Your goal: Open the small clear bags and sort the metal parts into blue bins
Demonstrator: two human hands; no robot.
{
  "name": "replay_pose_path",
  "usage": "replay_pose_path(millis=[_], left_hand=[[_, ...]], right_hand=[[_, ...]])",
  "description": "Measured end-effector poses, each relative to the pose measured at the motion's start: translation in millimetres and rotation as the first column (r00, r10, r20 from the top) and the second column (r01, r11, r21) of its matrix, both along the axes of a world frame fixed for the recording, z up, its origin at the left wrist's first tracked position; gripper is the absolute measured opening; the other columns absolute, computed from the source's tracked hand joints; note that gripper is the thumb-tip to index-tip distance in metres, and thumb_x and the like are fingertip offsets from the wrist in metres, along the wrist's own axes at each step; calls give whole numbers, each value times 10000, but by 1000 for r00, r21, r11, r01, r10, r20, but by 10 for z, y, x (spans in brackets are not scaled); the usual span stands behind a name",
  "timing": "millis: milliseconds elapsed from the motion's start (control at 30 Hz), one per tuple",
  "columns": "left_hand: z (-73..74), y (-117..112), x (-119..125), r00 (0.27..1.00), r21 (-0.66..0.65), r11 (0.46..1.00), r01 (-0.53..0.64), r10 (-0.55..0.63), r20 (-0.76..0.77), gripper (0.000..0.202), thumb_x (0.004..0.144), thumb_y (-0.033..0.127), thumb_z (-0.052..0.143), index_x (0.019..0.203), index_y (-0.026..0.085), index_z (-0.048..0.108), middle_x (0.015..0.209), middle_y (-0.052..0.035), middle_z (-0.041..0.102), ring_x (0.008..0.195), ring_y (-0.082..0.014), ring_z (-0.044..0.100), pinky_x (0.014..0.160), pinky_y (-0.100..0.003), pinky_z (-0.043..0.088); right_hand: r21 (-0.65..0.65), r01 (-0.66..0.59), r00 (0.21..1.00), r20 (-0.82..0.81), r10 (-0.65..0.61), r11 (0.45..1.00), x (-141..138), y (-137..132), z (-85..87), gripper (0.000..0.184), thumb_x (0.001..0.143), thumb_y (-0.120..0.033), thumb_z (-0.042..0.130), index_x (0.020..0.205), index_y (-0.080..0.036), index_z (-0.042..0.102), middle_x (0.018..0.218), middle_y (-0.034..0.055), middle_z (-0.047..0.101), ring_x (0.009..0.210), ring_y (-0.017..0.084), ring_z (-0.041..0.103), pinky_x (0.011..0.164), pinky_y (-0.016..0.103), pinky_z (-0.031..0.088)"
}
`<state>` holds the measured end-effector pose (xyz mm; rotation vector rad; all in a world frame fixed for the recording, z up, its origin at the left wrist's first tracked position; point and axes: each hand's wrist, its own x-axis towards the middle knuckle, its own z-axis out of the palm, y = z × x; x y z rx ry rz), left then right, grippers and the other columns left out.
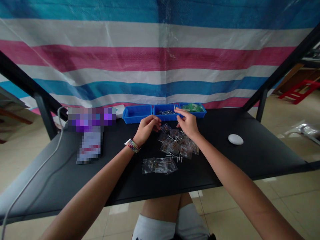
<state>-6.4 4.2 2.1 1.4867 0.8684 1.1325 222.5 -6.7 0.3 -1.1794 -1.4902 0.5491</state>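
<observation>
My left hand (pixel 147 129) is closed, its fingers curled at the edge of a small clear plastic bag (pixel 165 127) with dark thin pieces inside. My right hand (pixel 187 123) is in front of the blue bins, thumb and forefinger closed on a thin silver pin-like piece (pixel 174 106) that points upward. Below both hands lies a pile of small clear bags (pixel 178 146) with brownish thin pieces in them. Loose silver pin-like pieces (pixel 179 158) are scattered over and in front of it. Closer to me, several more bags (pixel 160 165) overlap in a row.
Three joined blue bins (pixel 137 119) stand along the back: bare left, silver pieces (pixel 167 112) in the middle, green packets (pixel 192 107) at right. A white oval object (pixel 235 139) sits right on the black table (pixel 220 163). Blurred items (pixel 91 133) and a cable (pixel 53 151) lie left.
</observation>
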Motion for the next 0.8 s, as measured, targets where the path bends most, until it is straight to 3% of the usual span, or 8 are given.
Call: replay_pose_path(millis=[100,200,300,433,567,667,733,800], left_hand=[[-8,5,1,1000,4,1000,4,-4,-10,352,873,512,707,873,163,660,792,-33,685,654,-146,672,579,-236,545],[-3,0,-2,1000,11,1000,11,-11,-11,316,875,478,697,866,165,657,791,-33,686,652,-146,671,583,-238,544],[1,-1,-8,1000,22,1000,13,-13,-10,307,874,466,697,858,162,657,791,-34,684,642,-142,665,581,-238,536],[-2,7,-18,1000,27,1000,12,-11,-20,298,890,451,681,867,154,666,792,-38,677,646,-141,663,581,-238,533],[-2,10,-24,1000,7,1000,18,-18,-8,287,894,440,675,864,154,663,809,-39,678,662,-139,666,590,-239,542],[-2,5,-24,1000,-7,1000,17,-17,-4,292,892,444,682,859,155,663,811,-41,680,667,-139,667,593,-237,546],[-1,1,-22,1000,-10,1000,18,-18,-7,297,888,448,690,856,155,664,805,-42,683,662,-138,666,591,-236,545],[1,-2,-21,1000,-19,1000,22,-22,-11,302,882,454,697,855,155,667,797,-42,683,651,-136,668,585,-233,543]], right_hand=[[31,47,997,54,-48,998,54,24,-35,282,909,-268,539,1006,-227,800,1274,91,755,742,203,699,602,333,559],[99,130,988,73,-137,987,45,-14,-18,290,919,-218,488,906,-224,778,1091,80,774,836,228,697,691,340,559],[99,94,980,165,-110,991,68,-38,49,271,903,-176,486,812,-214,739,903,63,728,778,211,667,718,329,527],[-66,-124,882,450,140,990,242,-4,195,144,820,-147,602,811,-205,733,887,41,712,728,178,632,724,302,486],[-254,10,732,661,166,967,445,-11,307,15,809,-223,721,802,-210,718,889,47,736,782,188,664,718,286,458],[-376,119,661,720,209,919,496,-54,300,170,829,-369,784,774,-223,716,852,54,760,732,196,670,639,285,422],[-423,127,634,730,255,897,484,-70,259,208,809,-401,820,759,-226,719,823,59,764,726,206,682,607,283,403],[-446,93,628,720,295,890,458,-68,209,172,804,-332,825,735,-223,712,789,61,763,723,209,692,600,282,402]])
